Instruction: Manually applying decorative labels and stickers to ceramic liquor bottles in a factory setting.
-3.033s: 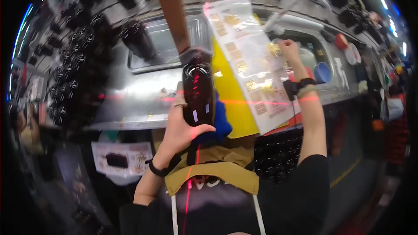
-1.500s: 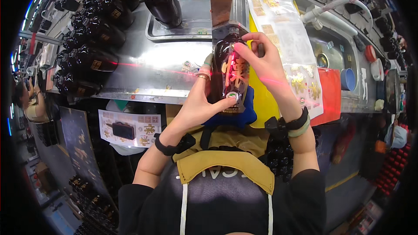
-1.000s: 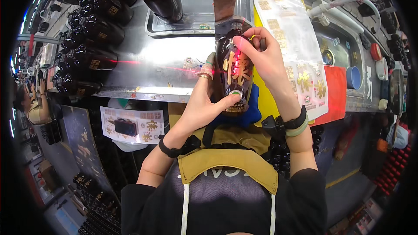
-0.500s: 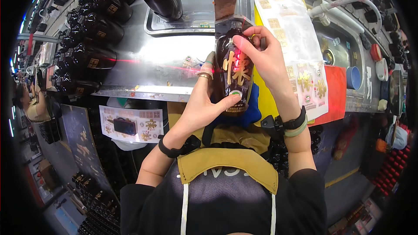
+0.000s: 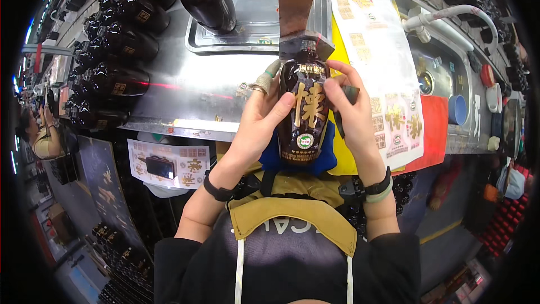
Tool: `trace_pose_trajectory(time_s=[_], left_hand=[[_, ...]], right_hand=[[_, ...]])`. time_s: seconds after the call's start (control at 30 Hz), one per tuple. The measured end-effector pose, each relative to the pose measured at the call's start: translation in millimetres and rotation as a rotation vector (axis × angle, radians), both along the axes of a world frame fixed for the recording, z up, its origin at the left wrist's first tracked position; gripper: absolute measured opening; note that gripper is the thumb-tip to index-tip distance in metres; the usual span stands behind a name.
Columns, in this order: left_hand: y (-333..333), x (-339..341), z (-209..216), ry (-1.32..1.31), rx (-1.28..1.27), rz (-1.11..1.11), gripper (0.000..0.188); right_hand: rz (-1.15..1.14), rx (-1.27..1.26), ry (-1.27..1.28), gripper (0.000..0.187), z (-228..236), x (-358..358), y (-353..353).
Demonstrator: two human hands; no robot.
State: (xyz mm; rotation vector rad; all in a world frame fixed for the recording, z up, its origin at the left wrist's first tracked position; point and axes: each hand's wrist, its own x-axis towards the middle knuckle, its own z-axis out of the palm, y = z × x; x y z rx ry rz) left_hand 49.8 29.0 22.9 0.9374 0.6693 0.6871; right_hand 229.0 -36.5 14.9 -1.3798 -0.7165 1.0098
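A dark glossy bottle (image 5: 298,126) with gold lettering and a round white-green sticker leans between my hands, its base toward me. My left hand (image 5: 260,121) grips its left side, thumb on the front near the big gold character; tape or finger cots cover some fingertips. My right hand (image 5: 353,114) presses the right side, thumb and fingers near the upper lettering. Something dark green shows among the right fingers, its kind unclear. Behind the bottle's neck is a brown upright post (image 5: 294,0) with a dark block. Blue cloth (image 5: 332,155) lies beneath the bottle.
Dark bottles (image 5: 130,42) crowd the left of the metal table (image 5: 185,87); another bottle (image 5: 208,3) stands on a metal tray (image 5: 259,25). On the right lie transfer sheets (image 5: 374,56) and a red sheet (image 5: 436,126), beside a sink with a white faucet (image 5: 444,14) and a blue cup (image 5: 457,110).
The bottle has come toward me, and its gold lettering shows more fully. My right hand slid from the neck down to its side; my left thumb moved up from near the sticker.
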Motion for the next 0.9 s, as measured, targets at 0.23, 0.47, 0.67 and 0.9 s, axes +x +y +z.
trace_pose_trajectory(time_s=[0.23,0.47,0.67,0.9], left_hand=[[0.1,4.3,-1.7,0.028,0.02,0.01,0.069],[-0.1,4.9,-0.2,0.042,0.026,0.002,0.069],[0.0,4.4,-2.8,0.003,-0.028,0.018,0.065],[-2.0,6.0,-1.1,0.026,-0.021,0.02,0.063]], right_hand=[[-0.021,-0.046,0.007,0.052,5.0,-6.4,2.9],[-0.025,-0.039,0.007,0.048,6.8,-6.3,2.9],[-0.021,-0.084,0.087,0.039,6.5,0.4,4.3],[-0.037,-0.117,0.037,0.037,6.2,-2.5,8.1]])
